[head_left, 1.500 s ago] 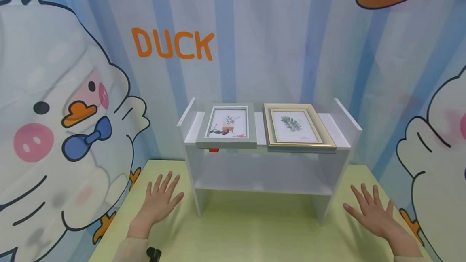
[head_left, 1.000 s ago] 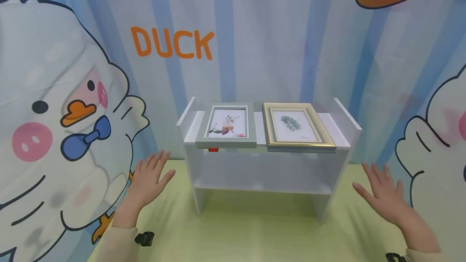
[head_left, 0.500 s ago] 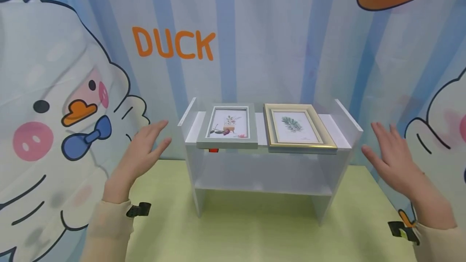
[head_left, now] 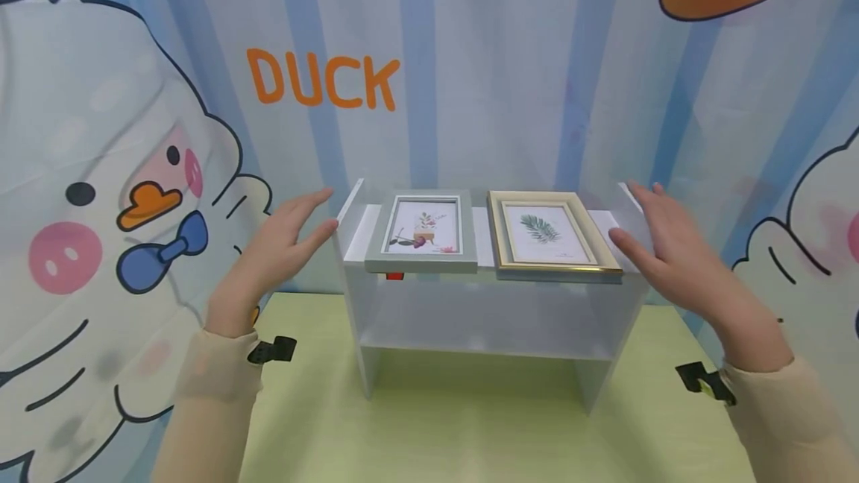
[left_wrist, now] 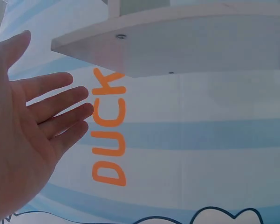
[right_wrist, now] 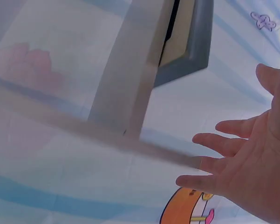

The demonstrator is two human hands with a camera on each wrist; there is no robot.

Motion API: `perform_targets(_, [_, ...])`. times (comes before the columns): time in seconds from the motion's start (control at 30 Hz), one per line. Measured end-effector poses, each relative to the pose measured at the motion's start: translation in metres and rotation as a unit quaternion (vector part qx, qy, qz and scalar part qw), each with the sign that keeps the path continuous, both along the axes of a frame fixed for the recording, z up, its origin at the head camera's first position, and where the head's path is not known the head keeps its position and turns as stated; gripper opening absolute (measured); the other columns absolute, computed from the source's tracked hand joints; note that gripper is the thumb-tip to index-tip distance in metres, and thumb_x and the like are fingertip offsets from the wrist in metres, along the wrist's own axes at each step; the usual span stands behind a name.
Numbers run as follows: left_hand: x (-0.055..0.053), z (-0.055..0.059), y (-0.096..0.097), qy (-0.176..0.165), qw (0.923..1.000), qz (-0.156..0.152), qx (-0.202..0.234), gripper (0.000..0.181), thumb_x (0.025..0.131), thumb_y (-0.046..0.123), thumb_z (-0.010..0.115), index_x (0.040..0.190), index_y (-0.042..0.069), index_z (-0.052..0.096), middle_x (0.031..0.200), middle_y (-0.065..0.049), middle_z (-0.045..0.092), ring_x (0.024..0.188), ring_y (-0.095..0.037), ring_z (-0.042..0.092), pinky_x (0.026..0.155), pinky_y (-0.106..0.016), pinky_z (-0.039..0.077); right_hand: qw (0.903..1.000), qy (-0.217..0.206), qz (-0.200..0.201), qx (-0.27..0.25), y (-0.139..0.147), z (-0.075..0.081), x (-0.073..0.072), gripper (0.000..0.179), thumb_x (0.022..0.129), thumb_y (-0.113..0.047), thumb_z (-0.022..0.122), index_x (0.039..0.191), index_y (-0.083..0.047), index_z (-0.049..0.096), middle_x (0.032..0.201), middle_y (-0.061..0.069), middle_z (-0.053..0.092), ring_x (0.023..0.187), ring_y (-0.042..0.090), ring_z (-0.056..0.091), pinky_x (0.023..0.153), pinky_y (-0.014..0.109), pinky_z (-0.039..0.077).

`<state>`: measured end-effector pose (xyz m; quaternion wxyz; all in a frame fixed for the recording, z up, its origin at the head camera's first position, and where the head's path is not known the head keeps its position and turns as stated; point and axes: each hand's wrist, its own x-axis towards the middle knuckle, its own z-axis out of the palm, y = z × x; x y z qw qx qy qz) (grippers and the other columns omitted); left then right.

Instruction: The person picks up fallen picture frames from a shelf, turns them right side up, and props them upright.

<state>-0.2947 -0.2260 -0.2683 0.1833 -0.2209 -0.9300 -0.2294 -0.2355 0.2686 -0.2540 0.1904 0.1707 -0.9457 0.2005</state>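
Two picture frames (head_left: pixel 424 229) (head_left: pixel 540 233), atop white shelf (head_left: pixel 483 319), between the person's hands (head_left: pixel 274 253) (head_left: pixel 684 263)

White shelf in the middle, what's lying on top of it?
On its top board, a gray frame with a plant print and a cream frame with a leaf print lie side by side. The board directly beneath them is covered and can't be seen.

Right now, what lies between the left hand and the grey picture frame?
The left side panel, then a bare strip of white shelf top; the head view shows both.
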Motion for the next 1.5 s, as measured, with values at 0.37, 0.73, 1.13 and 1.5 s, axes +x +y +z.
perform_targets(0.37, [-0.005, 0.024, 0.026, -0.004, 0.9998, -0.018, -0.002, 0.067, 0.093, 0.055, 0.048, 0.149, 0.022, 0.031, 0.152, -0.004, 0.035, 0.140, -0.028, 0.031, 0.112, -0.055, 0.028, 0.9989, -0.034, 0.033, 0.007, -0.052, 0.023, -0.016, 0.081, 0.093, -0.052, 0.049, 0.153, -0.014, 0.012, 0.157, 0.014, 0.018, 0.144, 0.038, 0.016, 0.111, 0.064, 0.018])
perform_targets(0.73, [-0.011, 0.037, 0.056, -0.048, 0.9979, -0.031, -0.030, 0.069, 0.091, 0.049, 0.055, 0.146, 0.012, 0.035, 0.146, -0.008, 0.043, 0.129, -0.028, 0.047, 0.104, -0.047, 0.041, 0.9950, -0.059, 0.079, -0.012, -0.096, 0.029, -0.041, 0.072, 0.095, -0.045, 0.050, 0.148, -0.003, 0.024, 0.146, 0.020, 0.039, 0.131, 0.038, 0.042, 0.105, 0.055, 0.038])
perform_targets(1.13, [-0.012, 0.036, 0.086, -0.105, 0.9942, -0.005, -0.025, 0.071, 0.092, 0.048, 0.053, 0.145, 0.004, 0.035, 0.143, -0.015, 0.046, 0.126, -0.031, 0.049, 0.104, -0.047, 0.042, 0.9843, -0.154, 0.065, -0.055, -0.127, 0.029, -0.066, 0.067, 0.093, -0.040, 0.057, 0.142, 0.001, 0.036, 0.135, 0.021, 0.053, 0.123, 0.035, 0.052, 0.099, 0.049, 0.046])
perform_targets(1.5, [-0.012, 0.025, 0.106, -0.140, 0.9884, 0.055, 0.020, 0.063, 0.092, 0.045, 0.053, 0.135, -0.001, 0.045, 0.128, -0.017, 0.056, 0.111, -0.029, 0.055, 0.097, -0.045, 0.046, 0.9767, -0.202, 0.040, -0.060, -0.146, 0.025, -0.080, 0.066, 0.091, -0.037, 0.060, 0.141, 0.000, 0.040, 0.131, 0.019, 0.057, 0.123, 0.032, 0.053, 0.098, 0.046, 0.048])
